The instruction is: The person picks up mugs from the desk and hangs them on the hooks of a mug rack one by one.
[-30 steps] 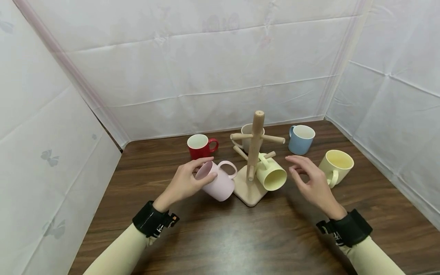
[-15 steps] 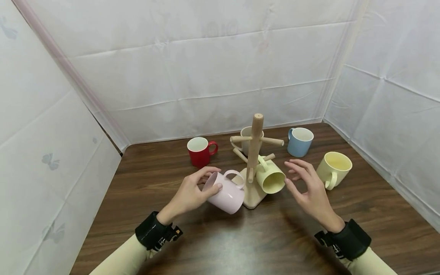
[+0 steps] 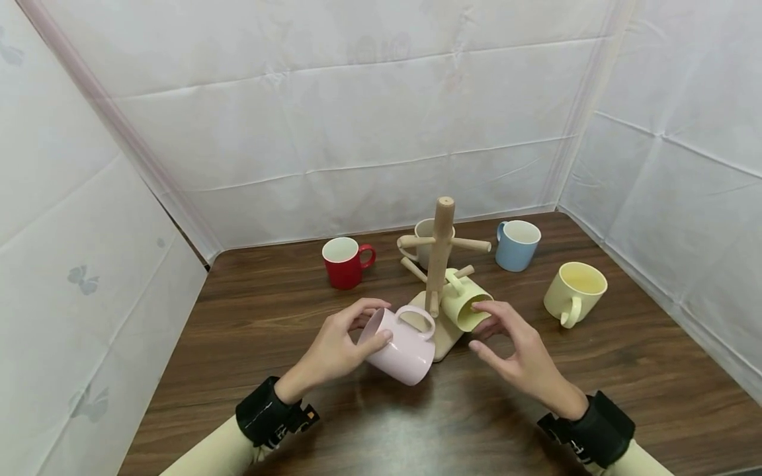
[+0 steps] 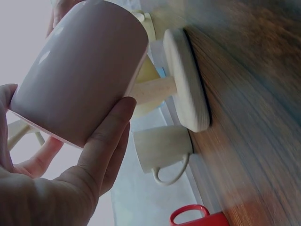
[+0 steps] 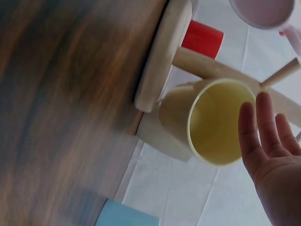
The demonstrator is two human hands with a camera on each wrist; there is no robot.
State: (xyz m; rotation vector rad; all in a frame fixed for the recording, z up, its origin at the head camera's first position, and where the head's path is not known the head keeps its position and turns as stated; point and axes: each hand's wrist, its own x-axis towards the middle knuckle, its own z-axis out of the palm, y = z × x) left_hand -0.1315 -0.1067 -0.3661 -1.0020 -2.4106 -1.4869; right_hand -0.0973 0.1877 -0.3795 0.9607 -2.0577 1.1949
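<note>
My left hand (image 3: 342,344) grips a pale pink mug (image 3: 405,350) near its rim, thumb on the near side and fingers behind. The mug hangs tilted above the table, its handle up and toward the wooden mug tree (image 3: 442,244). In the left wrist view the pink mug (image 4: 84,70) covers part of the tree's post. A light yellow mug (image 3: 455,304) hangs on a lower peg of the tree, mouth facing forward and right. Beside that mouth is my right hand (image 3: 520,354), fingers spread and holding nothing; the right wrist view has its fingertips (image 5: 263,106) overlapping the rim.
A red mug (image 3: 344,268) stands back left, and an off-white mug (image 3: 424,254) stands behind the tree. Toward the right are a blue mug (image 3: 516,248) and another yellow mug (image 3: 574,294), both upright. White cloth walls (image 3: 357,132) enclose the brown wooden table (image 3: 268,291).
My left hand has carried the pink mug right and nearer to me, in front of the tree's base. My right hand has shifted left to the hanging yellow mug.
</note>
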